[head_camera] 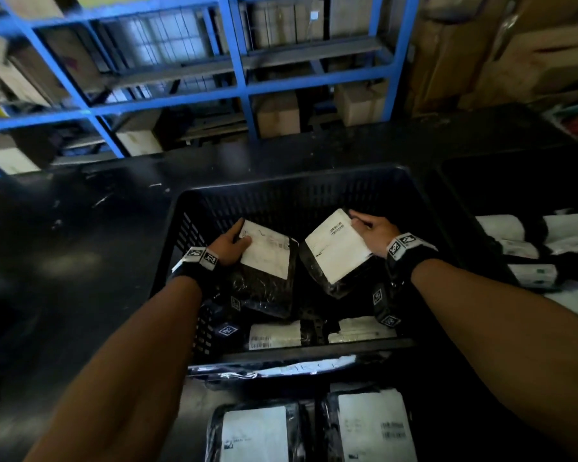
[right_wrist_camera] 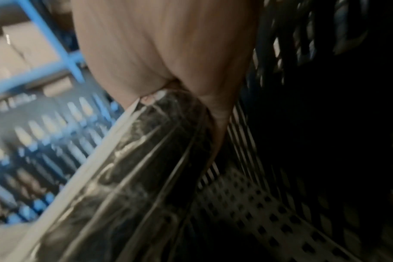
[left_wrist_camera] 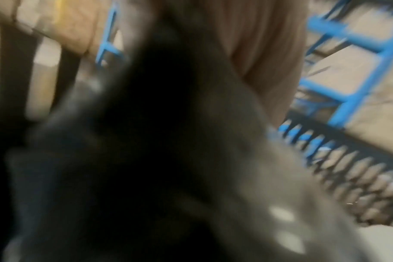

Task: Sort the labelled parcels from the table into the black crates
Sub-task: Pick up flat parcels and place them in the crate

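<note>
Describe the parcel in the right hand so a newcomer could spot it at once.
Start at the slotted black crate in the middle of the dark table. Two black-wrapped parcels hang inside it; take the one on the right, gripped by the right hand. Its white label tilts up toward the far right corner, unlike its neighbour's.

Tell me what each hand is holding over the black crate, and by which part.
The left hand holds a black labelled parcel by its upper left corner. The right hand holds another parcel by its upper right corner, over the crate.
</note>
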